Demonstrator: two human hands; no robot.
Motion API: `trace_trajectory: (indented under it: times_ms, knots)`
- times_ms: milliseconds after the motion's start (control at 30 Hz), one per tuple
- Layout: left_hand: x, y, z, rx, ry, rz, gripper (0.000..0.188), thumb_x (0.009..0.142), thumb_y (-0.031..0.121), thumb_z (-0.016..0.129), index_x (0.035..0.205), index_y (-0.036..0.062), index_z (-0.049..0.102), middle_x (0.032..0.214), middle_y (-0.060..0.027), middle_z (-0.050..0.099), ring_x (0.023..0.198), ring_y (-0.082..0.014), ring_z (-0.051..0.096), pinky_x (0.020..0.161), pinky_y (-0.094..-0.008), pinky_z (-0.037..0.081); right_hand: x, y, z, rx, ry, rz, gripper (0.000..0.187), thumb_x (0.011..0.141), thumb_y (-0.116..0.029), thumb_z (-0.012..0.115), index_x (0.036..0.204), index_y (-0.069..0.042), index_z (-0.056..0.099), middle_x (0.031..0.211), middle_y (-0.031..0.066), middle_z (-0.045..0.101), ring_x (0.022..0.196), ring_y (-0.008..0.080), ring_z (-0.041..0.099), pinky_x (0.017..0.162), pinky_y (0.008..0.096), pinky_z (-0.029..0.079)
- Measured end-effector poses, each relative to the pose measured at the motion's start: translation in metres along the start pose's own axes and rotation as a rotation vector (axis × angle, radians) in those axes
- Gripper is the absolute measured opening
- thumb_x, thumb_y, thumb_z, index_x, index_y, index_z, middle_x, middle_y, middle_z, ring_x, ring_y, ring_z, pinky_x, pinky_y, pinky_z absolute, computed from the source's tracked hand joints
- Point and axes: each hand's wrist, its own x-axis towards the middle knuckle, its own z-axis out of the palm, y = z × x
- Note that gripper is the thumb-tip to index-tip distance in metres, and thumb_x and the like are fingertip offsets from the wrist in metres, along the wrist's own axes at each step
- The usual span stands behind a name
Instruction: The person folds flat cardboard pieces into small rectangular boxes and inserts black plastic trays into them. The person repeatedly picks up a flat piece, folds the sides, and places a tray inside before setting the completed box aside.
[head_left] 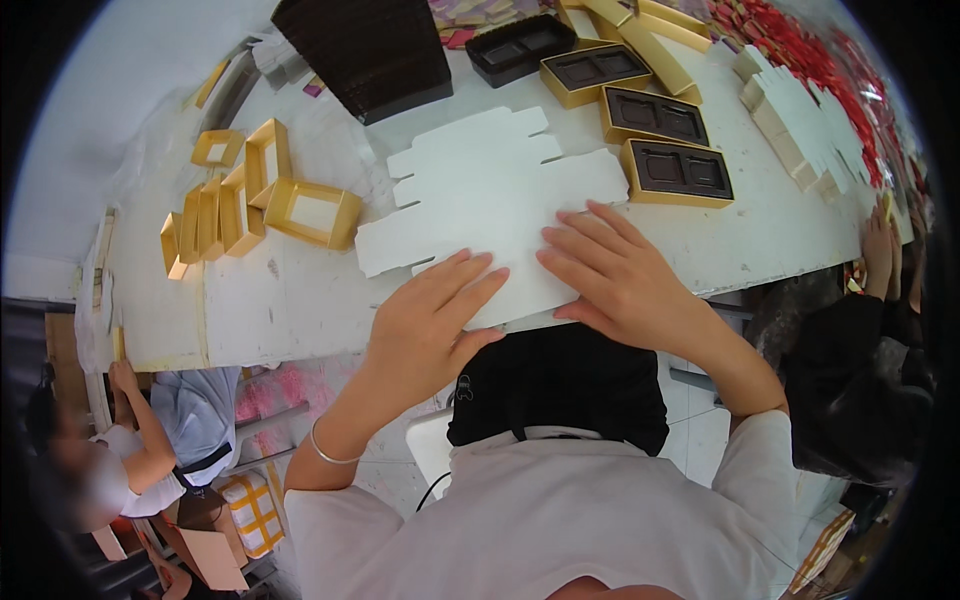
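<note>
A flat white die-cut box blank [490,190], with slotted flaps along its edges, lies on the table in front of me. My left hand [435,310] rests on its near left part, fingers stretched out. On its near right part lies my right hand [615,270], fingers spread. Neither hand grips anything. Right of the blank, close to my right fingertips, is a gold box with a dark brown two-hollow tray [680,170] in it. Two similar filled boxes stand behind it, one being this gold box [655,117].
Several empty gold box frames [315,213] stand at the left. A tall stack of dark trays [370,50] rises behind the blank. More white blanks [805,125] are stacked at the right, beside red wrapped pieces [810,50]. Other people [110,460] sit at both table ends.
</note>
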Motion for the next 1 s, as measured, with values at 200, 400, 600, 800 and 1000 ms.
trace_trajectory:
  times_ms: [200,400,600,800,1000]
  knots:
    - [0.013,0.004,-0.027,-0.142,-0.112,-0.112,0.040,0.074,0.012,0.076,0.112,0.0065,0.064,0.118,-0.0109,0.063,0.108,-0.0300,0.060,0.087,-0.0345,0.050,0.020,0.011,-0.023,0.187,-0.241,0.062,0.036,0.075,-0.015,0.074,0.105,-0.001,0.063,0.118,0.0162,0.061,0.112,0.0352,0.054,0.096,0.0434,0.043]
    - [0.025,-0.005,-0.034,-0.081,-0.131,-0.357,0.019,0.085,0.009,0.065,0.103,0.0041,0.065,0.103,-0.0114,0.064,0.091,-0.0255,0.061,0.071,-0.0344,0.048,0.039,0.021,-0.014,0.288,-0.042,0.216,0.007,0.086,-0.006,0.062,0.089,0.000,0.061,0.074,0.0152,0.061,0.069,0.0311,0.060,0.063,0.0386,0.045]
    - [0.030,-0.024,0.005,0.232,0.257,-0.081,0.012,0.086,0.013,0.065,0.094,0.0053,0.064,0.089,-0.0088,0.057,0.080,-0.0258,0.056,0.066,-0.0331,0.046,0.041,0.019,0.017,-0.008,0.132,-0.003,0.022,0.081,-0.013,0.067,0.100,-0.005,0.061,0.105,0.0168,0.061,0.101,0.0309,0.059,0.084,0.0402,0.047]
    - [0.029,-0.027,0.001,0.249,0.250,0.061,0.017,0.080,0.014,0.070,0.096,0.0089,0.066,0.095,-0.0025,0.058,0.084,-0.0206,0.055,0.070,-0.0328,0.045,0.033,0.020,0.022,-0.193,0.074,-0.188,0.027,0.075,-0.012,0.065,0.097,0.004,0.059,0.108,0.0166,0.056,0.105,0.0306,0.055,0.086,0.0358,0.047]
    - [0.018,-0.015,-0.007,0.169,0.225,0.143,0.020,0.076,0.011,0.072,0.094,0.0076,0.066,0.084,-0.0021,0.058,0.073,-0.0216,0.054,0.067,-0.0342,0.043,0.031,0.002,0.010,-0.258,0.063,-0.226,0.027,0.072,-0.007,0.060,0.096,0.004,0.058,0.093,0.0140,0.053,0.090,0.0274,0.055,0.080,0.0357,0.047]
